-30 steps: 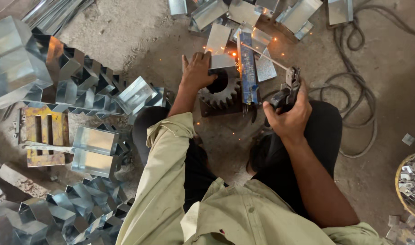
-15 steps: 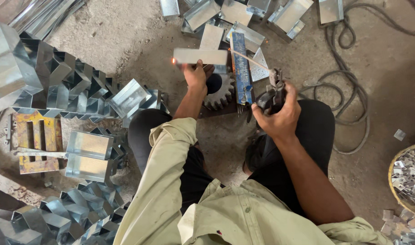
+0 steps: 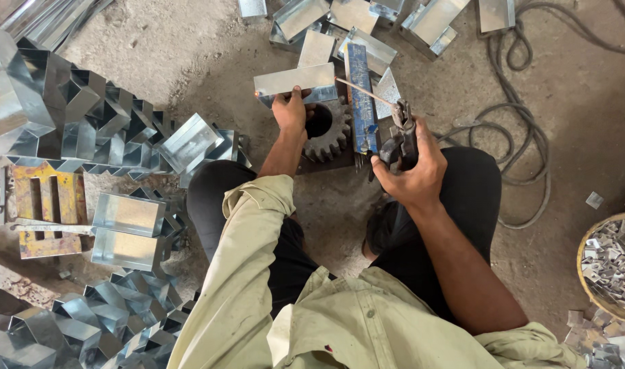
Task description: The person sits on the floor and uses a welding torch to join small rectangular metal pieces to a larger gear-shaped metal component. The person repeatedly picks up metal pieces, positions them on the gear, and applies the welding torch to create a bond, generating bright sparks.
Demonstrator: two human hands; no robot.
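Note:
My left hand grips a folded sheet-metal piece and holds it above a dark toothed gear on the ground. My right hand is closed around a welding electrode holder. Its thin rod points up and left toward the metal piece. A blue flat bar lies beside the gear. No sparks show at the rod tip.
Stacks of folded metal boxes lie to the left and lower left, more pieces at the top. A yellow slotted block sits at the left. Cables coil at the right. A basket of small metal scraps stands at the right edge.
Sparks flew at the weld point a second ago and have stopped. My left hand has lifted the metal piece off the gear and moved it left. The rod has drawn back.

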